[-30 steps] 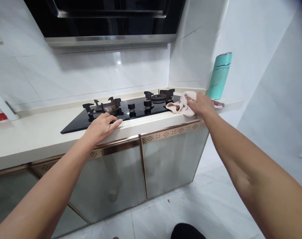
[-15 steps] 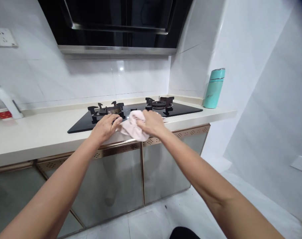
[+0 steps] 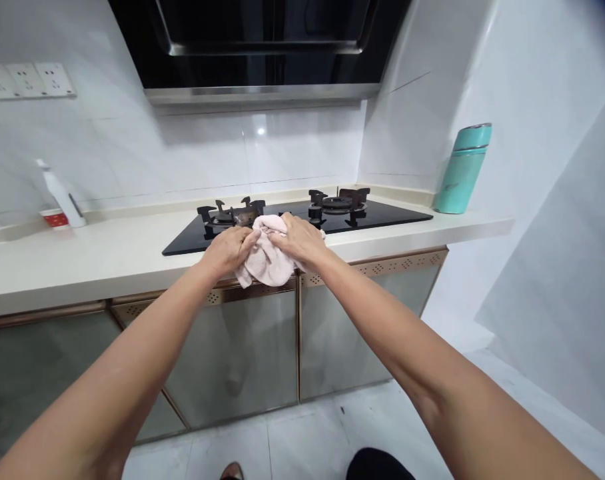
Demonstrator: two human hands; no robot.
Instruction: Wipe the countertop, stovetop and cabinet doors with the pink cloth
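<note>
A pale pink cloth [image 3: 268, 260] is bunched between my two hands at the front edge of the gas stove [image 3: 287, 220], and part of it hangs over the counter's edge. My left hand [image 3: 231, 249] is closed on the cloth's left side, thumb toward the middle. On the other side, my right hand [image 3: 300, 239] grips the upper right of the cloth, its fingers curled over it. The stove's black glass top carries a left burner [image 3: 232, 215] and a right burner [image 3: 338, 202], both just behind my hands.
A black range hood [image 3: 267, 60] hangs above the stove. On the counter [image 3: 107, 257], a white bottle [image 3: 63, 193] and a red-and-white cup [image 3: 54, 217] stand at left, a teal flask [image 3: 463, 170] at right. Cabinet doors [image 3: 242, 360] lie below.
My left hand has moved in and closed on the cloth, which is now bunched between both hands. The view has shifted a little to the left.
</note>
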